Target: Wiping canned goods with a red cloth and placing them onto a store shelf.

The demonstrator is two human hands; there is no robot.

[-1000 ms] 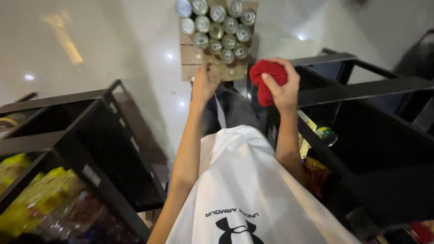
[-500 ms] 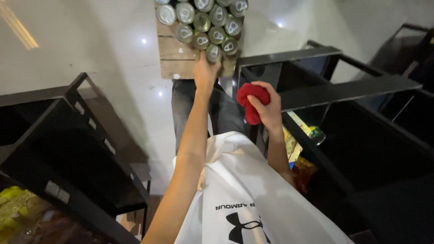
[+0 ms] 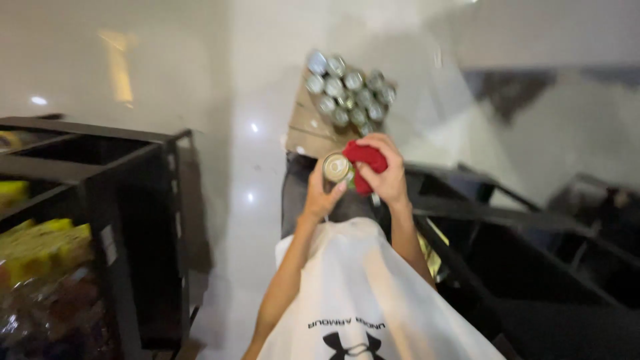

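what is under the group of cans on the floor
The cans stand on a flat brown cardboard sheet on the glossy floor. The board's part beneath them is covered.

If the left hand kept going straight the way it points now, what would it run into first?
The left hand, holding a can, points up-frame away from the body. Likely first in that line is the cluster of cans on the cardboard on the floor, though those lie well below, so depth is unclear.

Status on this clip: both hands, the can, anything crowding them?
Left hand grips one can, lid up. Right hand presses red cloth against it. Other cans sit on cardboard below; black shelves flank, nothing blocking.
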